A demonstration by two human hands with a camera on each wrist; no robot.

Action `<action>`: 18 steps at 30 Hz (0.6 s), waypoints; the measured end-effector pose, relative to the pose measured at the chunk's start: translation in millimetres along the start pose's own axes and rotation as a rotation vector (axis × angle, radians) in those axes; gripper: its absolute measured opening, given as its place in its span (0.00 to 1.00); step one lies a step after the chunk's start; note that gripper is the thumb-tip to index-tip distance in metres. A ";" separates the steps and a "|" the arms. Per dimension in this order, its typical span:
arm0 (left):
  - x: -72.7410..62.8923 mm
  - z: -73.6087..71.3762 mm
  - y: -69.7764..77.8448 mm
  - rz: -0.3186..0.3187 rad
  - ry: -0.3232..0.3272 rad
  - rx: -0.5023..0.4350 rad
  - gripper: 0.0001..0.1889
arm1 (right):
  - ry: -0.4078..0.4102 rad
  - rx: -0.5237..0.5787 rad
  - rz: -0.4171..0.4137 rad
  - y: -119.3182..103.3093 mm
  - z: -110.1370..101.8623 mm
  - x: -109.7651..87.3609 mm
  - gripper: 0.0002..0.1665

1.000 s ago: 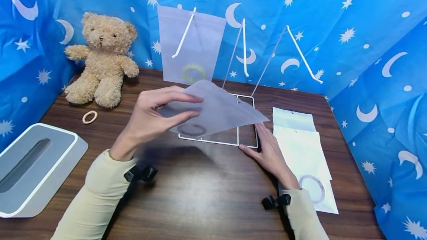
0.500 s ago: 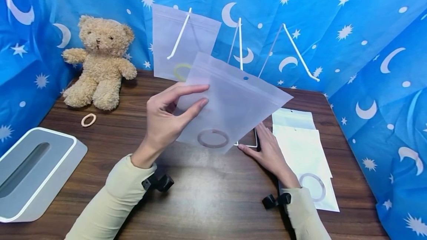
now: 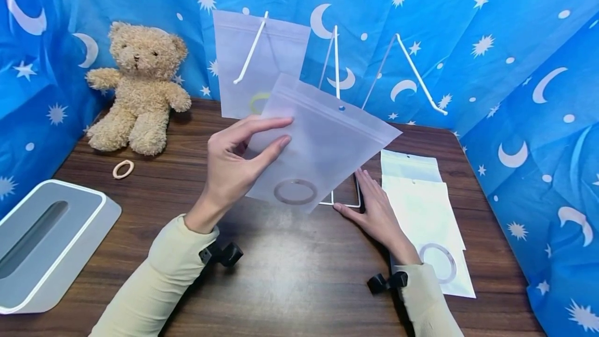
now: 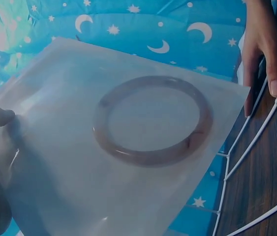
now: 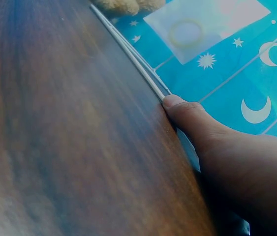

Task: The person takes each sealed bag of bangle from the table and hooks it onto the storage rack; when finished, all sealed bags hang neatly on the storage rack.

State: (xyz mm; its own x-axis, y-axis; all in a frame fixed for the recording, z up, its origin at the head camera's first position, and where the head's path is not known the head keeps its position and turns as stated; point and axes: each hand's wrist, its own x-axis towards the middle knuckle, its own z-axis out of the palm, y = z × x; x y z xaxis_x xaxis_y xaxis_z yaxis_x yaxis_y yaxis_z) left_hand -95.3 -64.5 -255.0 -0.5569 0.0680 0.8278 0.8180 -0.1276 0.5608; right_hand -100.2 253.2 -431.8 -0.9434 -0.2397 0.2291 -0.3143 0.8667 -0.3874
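The left hand's (image 3: 238, 163) fingers pinch the pouch (image 3: 323, 134) at its nine o'clock side, above the worktop (image 3: 290, 280); likely light, soft, slippery, it suits an edge hold; the right hand's (image 3: 372, 212) fingers, thumb spread apart, touch the rack (image 3: 336, 61)

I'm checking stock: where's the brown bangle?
In the head view, the brown bangle is just below centre, inside the bag the left hand pinches, left of the right hand.

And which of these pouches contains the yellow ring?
The hanging pouch at the leftmost white rod. Its yellow ring sets it apart: the held pouch shows a brownish ring, the overlapping pouches on the table a greyish one.
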 end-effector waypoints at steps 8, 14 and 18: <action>0.5 0.5 -4.8 -0.011 0.014 0.017 0.16 | 0.008 0.003 -0.009 -0.6 0.1 -0.1 0.59; -0.3 -0.2 -13.1 -0.011 0.019 0.012 0.16 | 0.004 -0.001 -0.003 -1.7 -0.3 0.3 0.59; -0.2 0.4 -16.5 -0.002 0.013 -0.001 0.16 | -0.002 0.000 0.000 -1.8 -0.6 0.9 0.59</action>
State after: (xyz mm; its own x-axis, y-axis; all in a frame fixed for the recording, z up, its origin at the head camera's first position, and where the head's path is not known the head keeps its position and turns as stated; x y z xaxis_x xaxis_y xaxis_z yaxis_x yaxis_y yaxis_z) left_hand -108.6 -61.9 -264.4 -0.5604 0.0553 0.8264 0.8168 -0.1281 0.5625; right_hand -100.4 251.6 -430.3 -0.9437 -0.2406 0.2272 -0.3142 0.8669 -0.3869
